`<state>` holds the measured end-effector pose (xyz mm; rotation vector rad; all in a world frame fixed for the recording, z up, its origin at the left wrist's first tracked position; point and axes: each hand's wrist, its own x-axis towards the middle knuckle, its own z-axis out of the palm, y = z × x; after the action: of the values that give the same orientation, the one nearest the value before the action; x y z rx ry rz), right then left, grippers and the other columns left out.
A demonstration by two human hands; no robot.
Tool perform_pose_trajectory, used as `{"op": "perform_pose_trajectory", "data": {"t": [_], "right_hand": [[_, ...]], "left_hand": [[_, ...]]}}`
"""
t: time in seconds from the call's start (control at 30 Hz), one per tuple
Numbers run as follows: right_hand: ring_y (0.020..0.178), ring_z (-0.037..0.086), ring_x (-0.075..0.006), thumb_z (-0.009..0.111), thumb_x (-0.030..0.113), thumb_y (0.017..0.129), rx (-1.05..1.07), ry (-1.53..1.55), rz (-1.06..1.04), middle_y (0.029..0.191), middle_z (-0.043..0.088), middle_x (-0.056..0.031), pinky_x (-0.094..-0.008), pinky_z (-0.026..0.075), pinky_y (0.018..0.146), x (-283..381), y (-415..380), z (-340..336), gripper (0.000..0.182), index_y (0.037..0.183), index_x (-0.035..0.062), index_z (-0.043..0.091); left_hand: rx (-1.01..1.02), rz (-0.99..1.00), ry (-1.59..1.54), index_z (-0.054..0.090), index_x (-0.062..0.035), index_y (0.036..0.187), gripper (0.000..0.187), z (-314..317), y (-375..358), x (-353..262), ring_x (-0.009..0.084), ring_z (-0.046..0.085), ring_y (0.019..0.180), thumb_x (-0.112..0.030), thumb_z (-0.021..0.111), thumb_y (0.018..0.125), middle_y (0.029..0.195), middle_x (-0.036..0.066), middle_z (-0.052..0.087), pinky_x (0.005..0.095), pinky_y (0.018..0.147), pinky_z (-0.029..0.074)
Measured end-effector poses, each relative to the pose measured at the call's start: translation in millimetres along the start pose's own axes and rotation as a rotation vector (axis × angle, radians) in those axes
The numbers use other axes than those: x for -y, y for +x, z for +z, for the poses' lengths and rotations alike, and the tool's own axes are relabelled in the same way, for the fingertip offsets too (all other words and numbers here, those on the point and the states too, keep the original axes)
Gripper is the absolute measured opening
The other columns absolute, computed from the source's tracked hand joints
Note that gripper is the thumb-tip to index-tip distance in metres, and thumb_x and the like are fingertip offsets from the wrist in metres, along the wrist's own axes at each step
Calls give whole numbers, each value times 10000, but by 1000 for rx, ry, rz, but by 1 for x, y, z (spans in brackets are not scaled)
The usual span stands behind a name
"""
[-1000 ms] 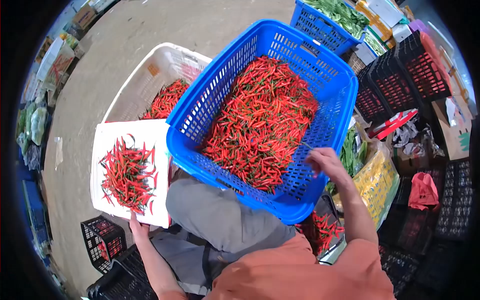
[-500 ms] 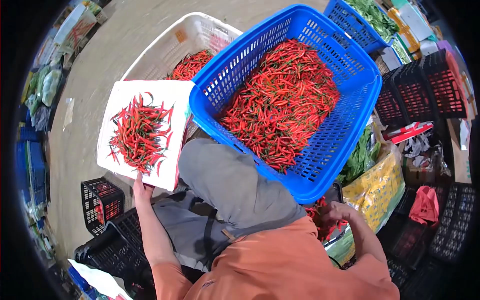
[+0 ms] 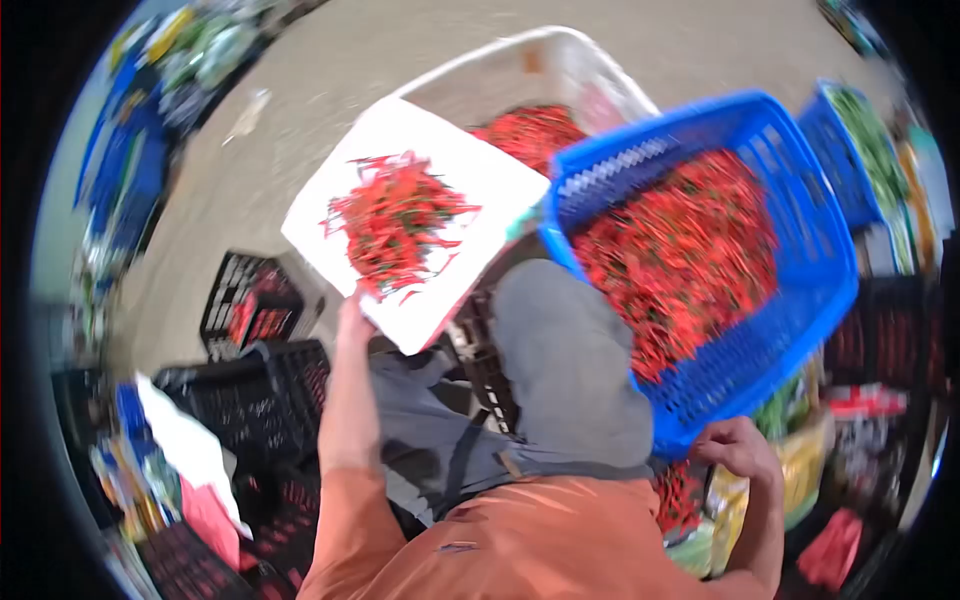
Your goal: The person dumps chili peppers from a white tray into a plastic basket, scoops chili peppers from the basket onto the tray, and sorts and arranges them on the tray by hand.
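Observation:
My left hand (image 3: 356,312) is at the near edge of a flat white board (image 3: 478,163), its fingers closed on the rim and partly hidden. A heap of red chilies (image 3: 395,225) with green stems lies on that board, a few loose ones along its border. My right hand (image 3: 738,447) is beside the near corner of a blue plastic basket (image 3: 835,290), just above more red chilies (image 3: 678,500) low at my right side. Its fingers are curled in; motion blur hides whatever may be between them. Many red chilies (image 3: 685,255) fill much of the blue basket.
A white basket (image 3: 600,75) with chilies stands behind the board. Black crates (image 3: 250,390) are at the left; a yellow patterned bag (image 3: 800,465) is at the right. Leafy greens (image 3: 862,135) sit in a blue crate (image 3: 840,165). My knee (image 3: 570,350) is between board and basket.
The view has swung, shifting everything rightward and tilting the board. My right hand has risen out of the chilies at my side; my left hand stays at the board's edge.

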<state>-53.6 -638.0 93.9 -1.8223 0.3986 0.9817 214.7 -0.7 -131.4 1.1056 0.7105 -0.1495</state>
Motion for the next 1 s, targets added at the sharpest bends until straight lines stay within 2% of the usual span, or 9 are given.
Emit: {"op": "perform_pose_trajectory", "data": {"t": [0.07,0.17,0.3,0.37,0.47,0.53,0.7,0.9,1.0], "right_hand": [[690,604,-117,629,126,802,-174,163,-171,765,675,-53,-282,480,616,37,22,-7,157,820,-17,693],[636,590,-102,599,103,821,-409,-71,-375,722,661,-48,-262,475,573,115,68,-16,145,819,-19,677],[658,584,-86,618,64,842,-407,-174,-543,763,671,-46,-244,472,589,254,134,2,101,838,-15,680],[668,527,-65,646,91,853,-224,-102,-634,720,606,-7,-242,433,596,307,179,29,129,900,-26,674],[715,607,-160,672,164,823,-165,-363,-773,807,676,-93,-310,492,676,361,262,79,270,1014,-26,676],[872,654,-312,698,190,790,-213,-619,-758,1036,644,-182,-391,511,814,381,304,114,387,1144,42,645],[1192,484,-409,745,155,699,-318,-1022,-1123,1357,444,-245,-468,424,1005,381,357,167,695,1332,12,497],[1226,446,-379,753,207,711,-156,-1221,-943,1409,390,-221,-487,406,981,353,345,208,682,1333,60,514],[1180,484,-389,787,215,688,-32,-1128,-1084,1343,462,-219,-433,437,977,347,330,214,745,1358,56,504]], "left_hand": [[-14,-52,-68,516,-11,1281,406,23,-11,-5,293,624,1023,-319,472,1021,1150,128,644,487,931,502],[-7,-76,-75,489,-33,1344,491,29,-10,-2,304,591,1122,-401,438,1023,1254,127,610,491,969,475],[5,-42,-206,510,10,1318,482,29,-2,5,267,594,1113,-356,498,1004,1230,128,615,424,991,458],[-16,-52,-237,518,32,1305,464,37,-14,-9,258,599,1106,-311,523,992,1216,137,621,407,979,462],[-49,-98,-189,545,52,1264,427,36,-16,-18,250,638,1024,-250,570,963,1141,144,655,398,910,503],[-57,-66,-140,569,51,1230,395,32,-12,-25,233,667,948,-225,592,948,1097,131,676,388,832,535],[-122,-28,-42,506,71,1207,522,27,-10,-44,223,664,910,-316,668,896,1071,157,657,357,792,532],[-187,-60,-3,490,73,1287,596,31,6,-58,215,622,1052,-373,639,921,1204,154,623,339,897,487],[-77,-53,-28,497,56,1322,625,28,22,-65,236,587,1130,-423,607,935,1265,164,603,352,962,447]]}}
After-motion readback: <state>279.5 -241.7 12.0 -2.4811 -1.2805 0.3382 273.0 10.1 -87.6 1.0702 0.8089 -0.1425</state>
